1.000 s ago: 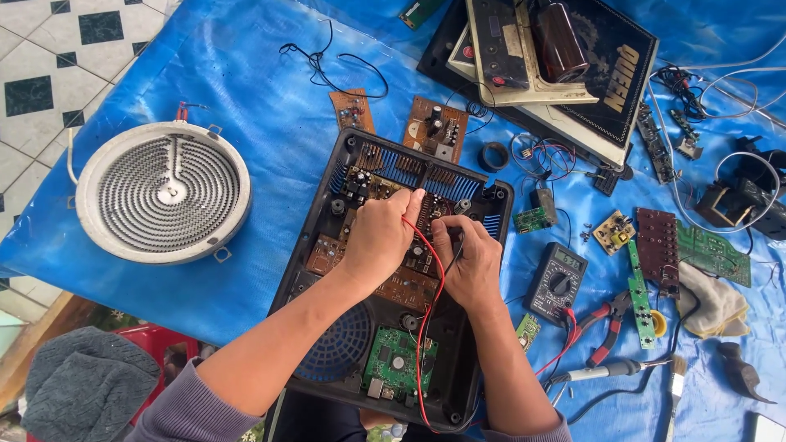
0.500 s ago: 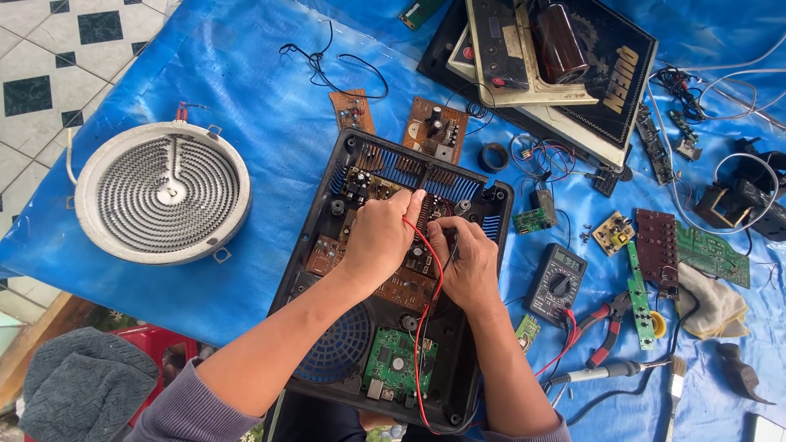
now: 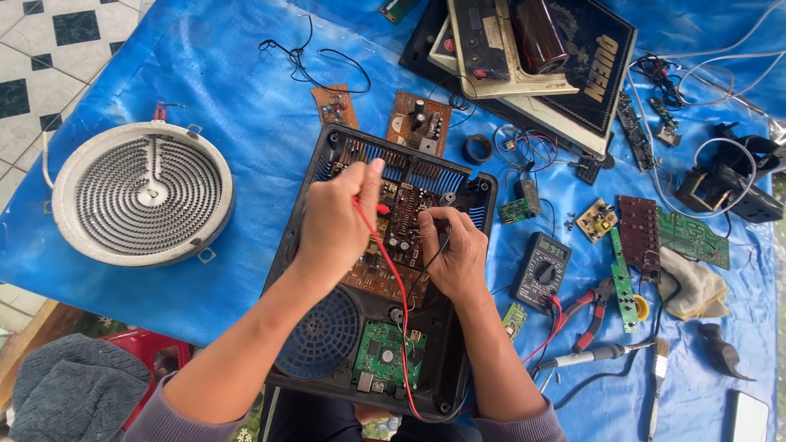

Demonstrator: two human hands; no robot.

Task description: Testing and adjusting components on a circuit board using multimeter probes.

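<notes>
The left hand point(image 3: 340, 221) is pinching a red probe lead point(image 3: 391, 278) and the right hand point(image 3: 454, 250) a black one against the brown circuit board point(image 3: 391, 237) at frame centre. The open black casing point(image 3: 327, 270) is holding it, and probing is looking underway, with the multimeter point(image 3: 541, 268) lying just right.

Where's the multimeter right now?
In the head view, the multimeter lies on the blue tarp, just right of the open black casing and the right hand, above the red-handled pliers.

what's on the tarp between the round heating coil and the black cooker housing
In the head view, nothing lies between the round heating coil and the black cooker housing; only bare blue tarp shows there.
</notes>
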